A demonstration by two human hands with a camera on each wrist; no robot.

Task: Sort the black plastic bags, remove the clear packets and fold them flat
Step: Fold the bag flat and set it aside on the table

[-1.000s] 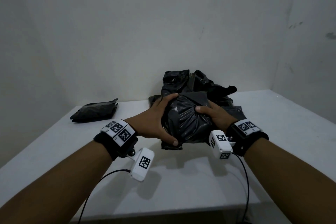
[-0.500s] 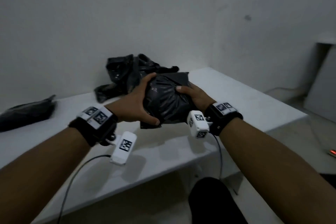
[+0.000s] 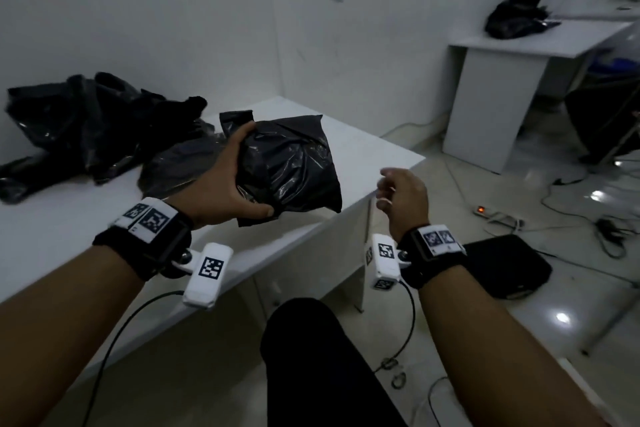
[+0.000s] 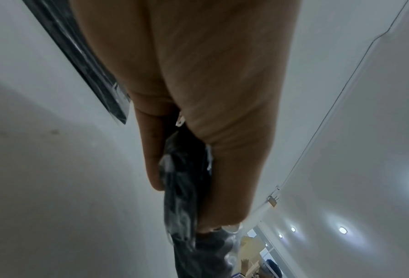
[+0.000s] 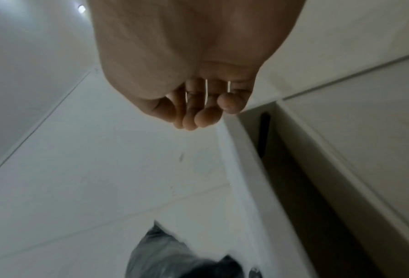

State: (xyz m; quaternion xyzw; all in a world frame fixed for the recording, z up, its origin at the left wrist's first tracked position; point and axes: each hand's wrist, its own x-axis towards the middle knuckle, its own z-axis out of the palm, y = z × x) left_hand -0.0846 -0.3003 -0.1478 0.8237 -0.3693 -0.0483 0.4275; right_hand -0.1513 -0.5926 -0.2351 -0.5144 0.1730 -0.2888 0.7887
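My left hand (image 3: 239, 177) grips a folded bundle of black plastic bags (image 3: 291, 166) above the right end of the white table (image 3: 69, 236). In the left wrist view the thumb and fingers (image 4: 229, 169) pinch the same bundle of black plastic bags (image 4: 182, 188), and a clear film shows over it. My right hand (image 3: 398, 191) hangs free to the right of the bundle, beyond the table's corner, with its fingers (image 5: 198, 112) loosely curled and holding nothing. A loose heap of black bags (image 3: 86, 121) lies on the table at the back left.
A second white table (image 3: 540, 38) stands at the far right with another black bag heap (image 3: 516, 14) on it. Cables and a power strip (image 3: 495, 215) lie on the tiled floor, next to a flat black case (image 3: 502, 263). My dark-clothed knee (image 3: 311, 357) is below.
My right hand has let go of the bundle and moved off to the right. The left hand alone carries the bundle rightward, and my view has swung to the right.
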